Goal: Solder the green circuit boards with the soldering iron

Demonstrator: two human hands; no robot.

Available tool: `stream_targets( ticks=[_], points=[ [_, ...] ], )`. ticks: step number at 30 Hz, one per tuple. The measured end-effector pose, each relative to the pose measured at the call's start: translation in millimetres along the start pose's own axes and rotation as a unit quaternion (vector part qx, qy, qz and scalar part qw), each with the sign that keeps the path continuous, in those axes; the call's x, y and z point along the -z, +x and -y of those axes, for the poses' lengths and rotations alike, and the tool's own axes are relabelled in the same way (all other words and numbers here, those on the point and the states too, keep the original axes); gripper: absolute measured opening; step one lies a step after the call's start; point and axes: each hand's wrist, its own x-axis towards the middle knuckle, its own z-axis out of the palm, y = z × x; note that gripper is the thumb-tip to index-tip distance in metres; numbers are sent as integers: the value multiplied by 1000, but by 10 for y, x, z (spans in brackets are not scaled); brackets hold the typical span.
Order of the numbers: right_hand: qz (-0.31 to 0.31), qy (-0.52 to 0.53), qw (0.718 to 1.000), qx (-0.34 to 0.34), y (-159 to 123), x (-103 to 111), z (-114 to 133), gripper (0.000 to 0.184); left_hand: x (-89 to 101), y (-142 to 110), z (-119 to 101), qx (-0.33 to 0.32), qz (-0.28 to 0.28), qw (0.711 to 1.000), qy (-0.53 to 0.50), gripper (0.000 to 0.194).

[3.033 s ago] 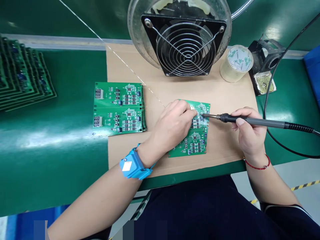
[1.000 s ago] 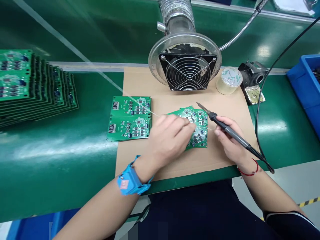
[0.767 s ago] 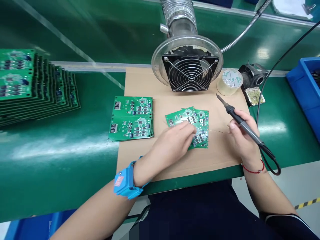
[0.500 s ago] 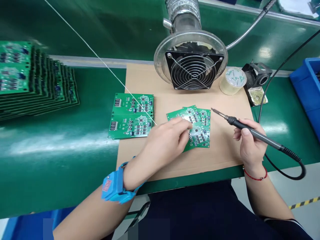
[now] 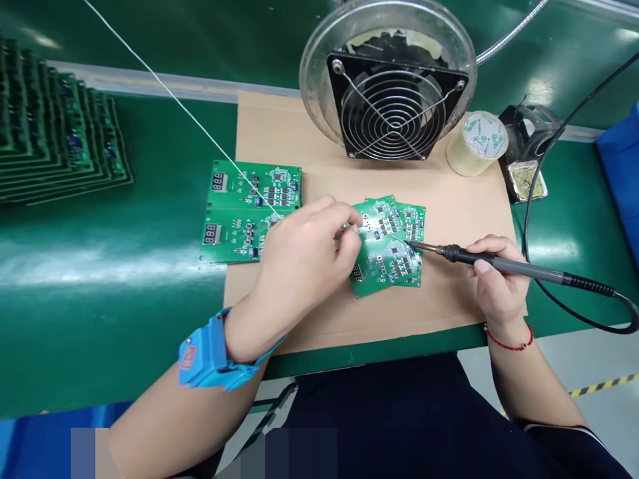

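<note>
My left hand [image 5: 305, 256], with a blue wrist strap [image 5: 207, 352], is closed in a pinch on a thin solder wire [image 5: 174, 100] that runs up to the far left. Its fingertips rest at the left edge of a green circuit board [image 5: 387, 256] lying askew on another board on the cardboard mat [image 5: 449, 206]. My right hand [image 5: 496, 283] grips a black soldering iron [image 5: 504, 265] like a pen. The iron's tip touches the top board near its right side.
A second pile of green boards [image 5: 249, 209] lies left of my hand. A large fanned stack of boards [image 5: 54, 146] sits far left on the green bench. A round fume fan [image 5: 394, 93], a tape roll [image 5: 476, 143] and an iron stand [image 5: 526, 156] line the back.
The iron swung down from mid-air and its tip now rests on the top board. My left hand shifted left, and the top board has turned on the pile.
</note>
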Motion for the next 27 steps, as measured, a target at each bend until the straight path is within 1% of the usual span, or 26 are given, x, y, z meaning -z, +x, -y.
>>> stream_targets(
  ticks=[5, 9, 13, 20, 27],
  points=[
    [1, 6, 1000, 0, -5, 1, -6, 13, -50, -6, 7, -43, -5, 999, 11, 29],
    [-1, 4, 1000, 2, -4, -1, -22, 13, -88, -27, -7, -63, 8, 998, 19, 30],
    [-5, 1, 1000, 4, 1, -6, -18, 14, -111, -36, -29, -72, 30, 997, 24, 30],
    [-25, 14, 999, 14, 5, 5, 17, 16, -68, -32, -51, -60, 39, 997, 5, 31],
    [-13, 10, 1000, -9, 9, 6, 23, 17, -111, -27, -45, -77, 57, 995, 25, 28]
  ],
)
